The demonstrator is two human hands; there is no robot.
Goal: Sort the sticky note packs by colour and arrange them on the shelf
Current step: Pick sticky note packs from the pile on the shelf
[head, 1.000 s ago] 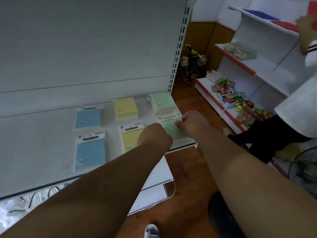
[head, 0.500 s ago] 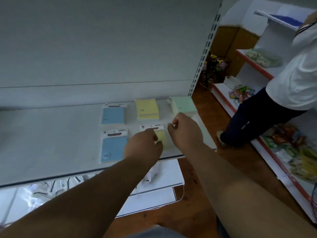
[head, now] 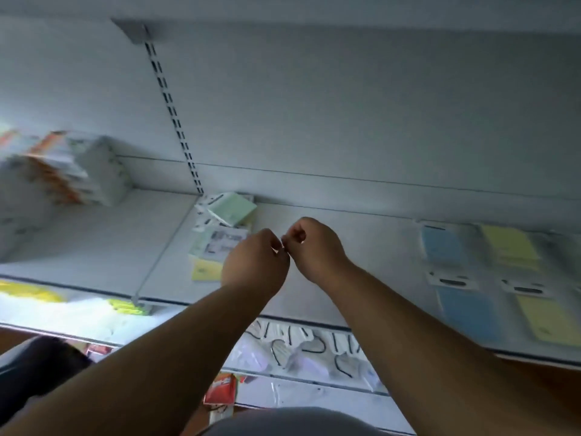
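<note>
Shelf (head: 361,247) spans mid-frame; unsorted packs (head: 220,234) heaped centre-left, sorted packs (head: 490,278) flat at right. Left hand (head: 256,262) and right hand (head: 314,247) both curled, fingertips meeting, seemingly empty. Packs look light, flat, slick-wrapped: best pinched by an edge.

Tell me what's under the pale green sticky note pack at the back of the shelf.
The pale green sticky note pack tops a loose pile: white header cards, another greenish pack, a yellow pack lower down. Anything deeper is covered.

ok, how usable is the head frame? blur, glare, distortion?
Head view: motion blur smears the sorted packs at right and the boxes at left; the hands, left and right, are sharper; overexposed glare at lower left; wide-angle bending tilts the shelf.
</note>
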